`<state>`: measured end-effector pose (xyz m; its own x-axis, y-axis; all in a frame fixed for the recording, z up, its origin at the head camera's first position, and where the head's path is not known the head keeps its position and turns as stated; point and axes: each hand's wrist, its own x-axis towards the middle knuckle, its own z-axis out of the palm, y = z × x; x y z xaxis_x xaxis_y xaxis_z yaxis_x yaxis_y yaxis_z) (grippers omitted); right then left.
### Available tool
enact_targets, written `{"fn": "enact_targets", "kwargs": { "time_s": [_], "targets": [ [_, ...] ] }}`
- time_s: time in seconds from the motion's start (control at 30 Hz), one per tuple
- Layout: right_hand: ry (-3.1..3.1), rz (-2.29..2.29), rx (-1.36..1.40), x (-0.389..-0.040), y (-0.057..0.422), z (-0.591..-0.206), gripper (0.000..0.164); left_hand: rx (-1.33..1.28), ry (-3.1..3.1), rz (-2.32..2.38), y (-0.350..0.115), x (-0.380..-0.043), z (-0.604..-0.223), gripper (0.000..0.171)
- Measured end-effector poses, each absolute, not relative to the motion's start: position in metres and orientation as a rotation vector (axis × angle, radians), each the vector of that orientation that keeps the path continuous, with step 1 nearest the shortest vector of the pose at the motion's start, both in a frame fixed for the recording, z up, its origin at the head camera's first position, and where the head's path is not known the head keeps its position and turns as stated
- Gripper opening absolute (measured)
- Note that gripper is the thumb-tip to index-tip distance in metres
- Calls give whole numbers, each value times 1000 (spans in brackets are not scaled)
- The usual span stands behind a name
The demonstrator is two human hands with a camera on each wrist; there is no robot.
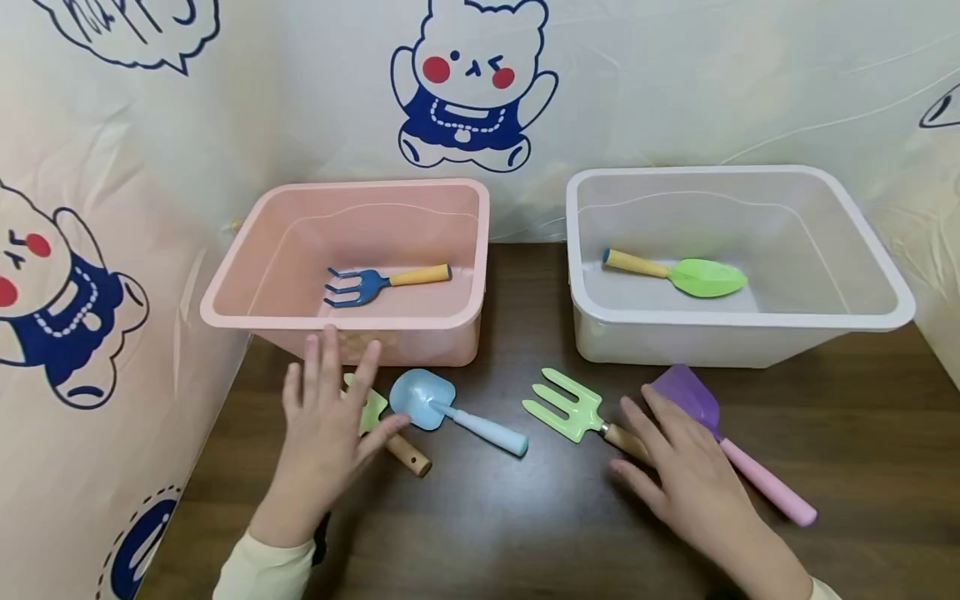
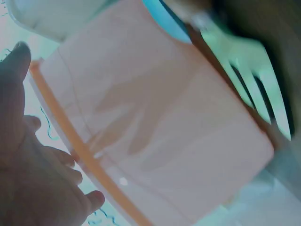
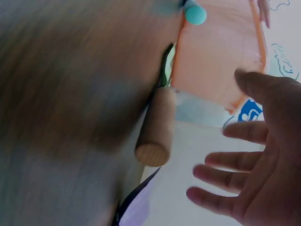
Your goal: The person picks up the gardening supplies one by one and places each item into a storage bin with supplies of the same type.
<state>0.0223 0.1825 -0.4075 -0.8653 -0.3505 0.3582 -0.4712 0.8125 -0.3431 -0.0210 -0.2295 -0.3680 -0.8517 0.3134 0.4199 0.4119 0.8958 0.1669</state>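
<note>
In the head view my left hand (image 1: 321, 437), fingers spread, hovers over a small green garden fork (image 1: 372, 410), hiding much of it. The left wrist view shows this fork's green tines (image 2: 256, 75). A light blue shovel (image 1: 422, 398) lies just right of that hand. My right hand (image 1: 686, 467) is held with extended fingers above the wooden handle (image 1: 628, 442) of another green garden fork (image 1: 568, 406). Its fingers overlap a purple shovel (image 1: 692, 395) with a pink handle. In the right wrist view the fingers (image 3: 230, 162) hold nothing.
A pink bin (image 1: 345, 323) stands at back left, holding a blue rake (image 1: 367, 286) with a yellow handle. At back right, a white bin (image 1: 735, 318) holds a bright green trowel (image 1: 707, 277). Behind both hangs a printed cloth (image 1: 660, 83); beneath is a dark wooden table (image 1: 540, 533).
</note>
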Motion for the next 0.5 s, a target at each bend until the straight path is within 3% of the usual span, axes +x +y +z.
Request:
{"fn": "enact_targets", "kwargs": {
  "time_s": [0.17,0.5],
  "targets": [
    [-2707,606,633,21,186,-408,44,-433,-2644,-376,-257,-32,-351,88],
    [-2910,510,579,26,184,-419,41,-285,-2610,-390,-322,-83,-339,92]
  ]
}}
